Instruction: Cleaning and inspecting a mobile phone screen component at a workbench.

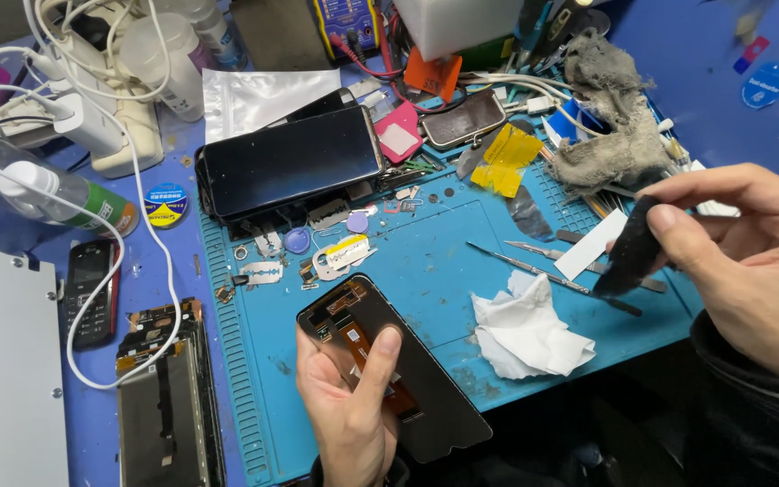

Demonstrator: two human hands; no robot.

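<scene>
Left hand point(349, 406) has its grip closed on the screen panel point(398, 374): thumb pressed across the back face, fingers underneath, holding it by the lower left corner. The panel sits tilted above the near edge of the blue mat point(444, 271), back side up.

Right hand point(750, 261) pinches a dark strip point(631, 248) between thumb and fingers, grip closed on its upper end; the lower end hangs free above the mat's right side, well apart from the panel.

Handling, judged: panel is thin, light, stiff and brittle. Likely to crack if flexed or pressed mid-face. The orange flex point(373, 353) on its back looks easy to tear. Best held by the edges or a corner, clear of the flex. Strip looks limp and very light; possibly tacky, cannot tell.

Looks: panel is a black rounded rectangle, glossy dark back, copper-orange flex running from the upper end towards the middle, partly under the thumb. No cracks visible from here.

Nearby on the mat: white tissue point(525, 329) just right of the panel, tweezers point(520, 263) beyond it.
</scene>
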